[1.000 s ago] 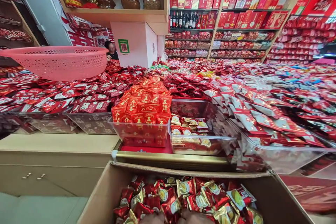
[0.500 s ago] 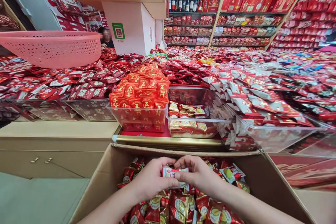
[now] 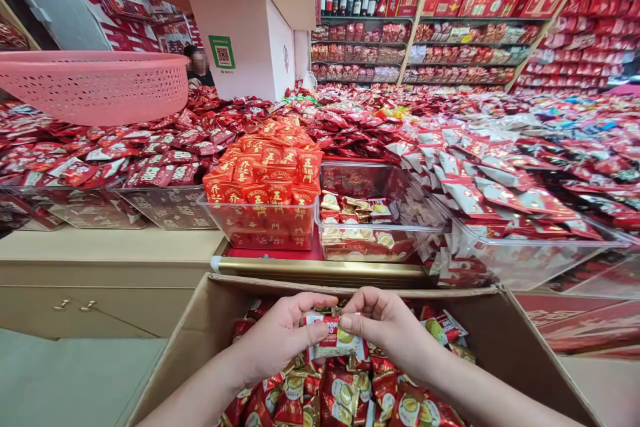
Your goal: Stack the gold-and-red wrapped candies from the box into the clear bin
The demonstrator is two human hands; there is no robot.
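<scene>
Between my two hands is a small wrapped candy (image 3: 334, 340) in a red and white packet with a durian picture. My left hand (image 3: 290, 330) pinches its left end, thumb in front. On its right end my right hand (image 3: 377, 320) presses with thumb and fingers. Both hands are over an open cardboard box (image 3: 530, 360). Below them in the box lie many red and gold durian candies (image 3: 345, 393), partly covered by my forearms. Behind the box, a clear plastic bin (image 3: 380, 233) holds a low layer of similar candies.
Left of that bin stands a clear bin heaped with orange-red packets (image 3: 270, 180). White and red packets (image 3: 500, 187) fill a bin at the right. A pink perforated basket (image 3: 95, 90) rests at the left. A person (image 3: 199, 67) is behind the counter beside a white pillar (image 3: 235, 47).
My thumbs and fingers have shifted on the candy, so more of its printed front shows. The view has tilted slightly. The surrounding bins have not changed.
</scene>
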